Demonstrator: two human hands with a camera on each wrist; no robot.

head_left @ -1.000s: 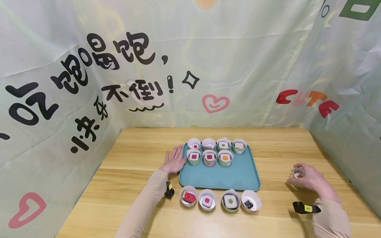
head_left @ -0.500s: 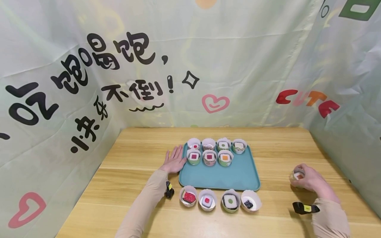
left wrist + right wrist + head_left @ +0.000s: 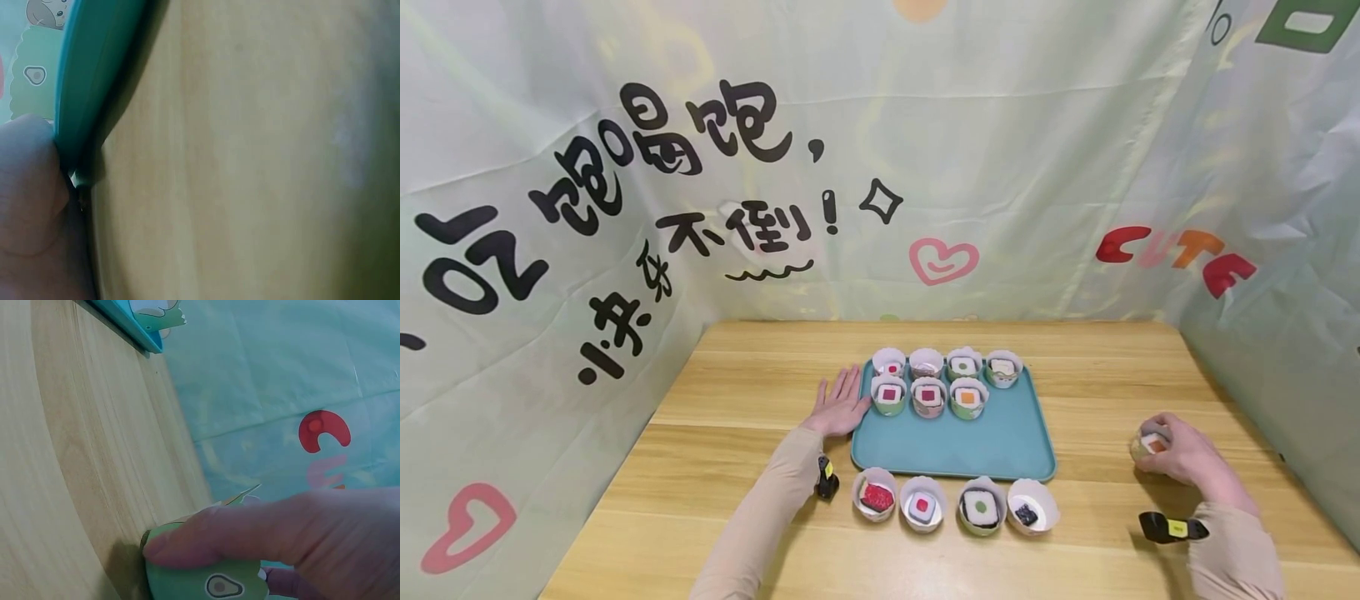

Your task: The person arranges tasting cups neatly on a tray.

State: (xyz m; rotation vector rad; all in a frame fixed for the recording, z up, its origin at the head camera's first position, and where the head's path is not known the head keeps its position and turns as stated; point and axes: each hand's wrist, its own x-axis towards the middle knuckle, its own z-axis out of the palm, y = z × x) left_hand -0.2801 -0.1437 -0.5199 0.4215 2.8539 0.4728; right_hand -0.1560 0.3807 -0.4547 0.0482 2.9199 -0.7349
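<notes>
My right hand (image 3: 1186,450) grips a paper baking cup (image 3: 1138,448) at the right of the table. Inside it shows a white sushi-like piece with an orange centre. In the right wrist view the thumb presses the side of this green cup (image 3: 187,584), which has an avocado print. My left hand (image 3: 839,407) lies with fingers extended at the left edge of a teal tray (image 3: 951,446), its thumb at the rim. On the tray, two rows of paper cups (image 3: 889,400) hold similar pieces; one at the back (image 3: 926,362) shows mostly its pale inside.
In front of the tray stands a row of several cups: one with a red-topped piece (image 3: 877,498), one with a red-dotted piece (image 3: 922,507), one with a green-dotted piece (image 3: 980,507), one with a small black piece (image 3: 1027,513). Printed cloth (image 3: 1030,167) encloses the table.
In my right hand the cup has shifted slightly, and the orange-centred piece in it shows more than a second ago. The left hand and the tray have stayed put.
</notes>
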